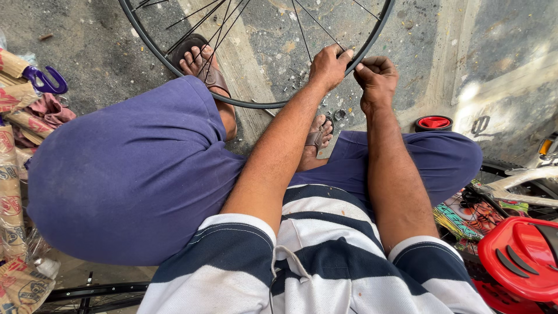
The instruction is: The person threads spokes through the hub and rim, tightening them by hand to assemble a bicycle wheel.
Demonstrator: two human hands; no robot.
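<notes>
Resting upright on the concrete floor (104,52) between the feet, the bare wheel rim (232,100) was gripped by the left hand (328,67); right hand (376,78) fingers pinched closed at a spoke (317,23) end, contents hidden. Truing probably underway; small, careful turns needed.

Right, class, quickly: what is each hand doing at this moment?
Left hand: closed, gripping the bicycle wheel rim.
Right hand: curled shut at the rim; whether it pinches something small cannot be told.
</notes>
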